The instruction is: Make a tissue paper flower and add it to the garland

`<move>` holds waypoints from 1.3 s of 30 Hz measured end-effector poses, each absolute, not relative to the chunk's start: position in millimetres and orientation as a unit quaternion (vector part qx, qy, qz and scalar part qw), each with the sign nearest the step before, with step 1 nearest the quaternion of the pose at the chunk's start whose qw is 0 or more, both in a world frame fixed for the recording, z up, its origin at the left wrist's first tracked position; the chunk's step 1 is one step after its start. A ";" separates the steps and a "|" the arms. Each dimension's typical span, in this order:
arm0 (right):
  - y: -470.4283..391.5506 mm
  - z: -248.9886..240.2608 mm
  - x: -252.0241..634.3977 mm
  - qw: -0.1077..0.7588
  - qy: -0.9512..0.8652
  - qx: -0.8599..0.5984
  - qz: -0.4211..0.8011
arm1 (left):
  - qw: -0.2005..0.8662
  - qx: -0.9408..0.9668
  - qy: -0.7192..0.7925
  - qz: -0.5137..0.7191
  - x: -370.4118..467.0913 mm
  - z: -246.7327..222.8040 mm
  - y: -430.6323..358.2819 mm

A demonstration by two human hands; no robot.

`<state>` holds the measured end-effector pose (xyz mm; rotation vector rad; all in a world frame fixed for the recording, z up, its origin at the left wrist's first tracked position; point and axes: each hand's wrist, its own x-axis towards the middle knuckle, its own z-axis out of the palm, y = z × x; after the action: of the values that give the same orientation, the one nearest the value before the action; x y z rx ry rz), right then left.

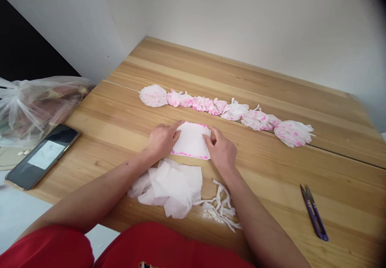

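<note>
On the wooden table [271, 171], a pink-edged white paper [191, 140] is pinched at opposite sides by the narrowed fingers [216, 132] of the left hand [161, 140] and right hand [223, 151], beyond loose white sheets [175, 185].

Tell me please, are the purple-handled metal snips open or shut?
The snips are open: their two blade tips stand apart, with wooden tabletop showing between.
</note>
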<state>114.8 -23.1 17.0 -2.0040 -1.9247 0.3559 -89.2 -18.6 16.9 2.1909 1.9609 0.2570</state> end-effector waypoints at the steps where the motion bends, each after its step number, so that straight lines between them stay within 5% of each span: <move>1: -22.8 16.3 115.0 0.170 -0.677 -0.705 0.125 | 0.089 0.741 0.659 0.089 -89.6 15.9 -18.4; 15: -20.6 13.1 117.5 0.171 -0.677 -0.703 0.133 | 0.070 0.787 0.599 0.128 -91.9 8.0 -17.8; 23: -27.9 22.0 115.2 0.315 -0.759 -0.570 0.000 | -0.023 0.795 0.535 0.284 -90.7 19.5 -21.2; 31: -37.9 8.4 98.3 0.127 -0.867 -0.480 0.044 | 0.006 0.879 0.458 0.136 -74.1 -4.5 -31.4; 39: -32.1 8.1 116.4 0.049 -0.858 -0.507 0.066 | 0.026 0.856 0.512 0.063 -89.2 6.7 -36.0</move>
<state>116.4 -32.1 8.1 -1.5448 -2.6138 0.2002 -89.2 -36.0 6.7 2.6463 1.5840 0.1949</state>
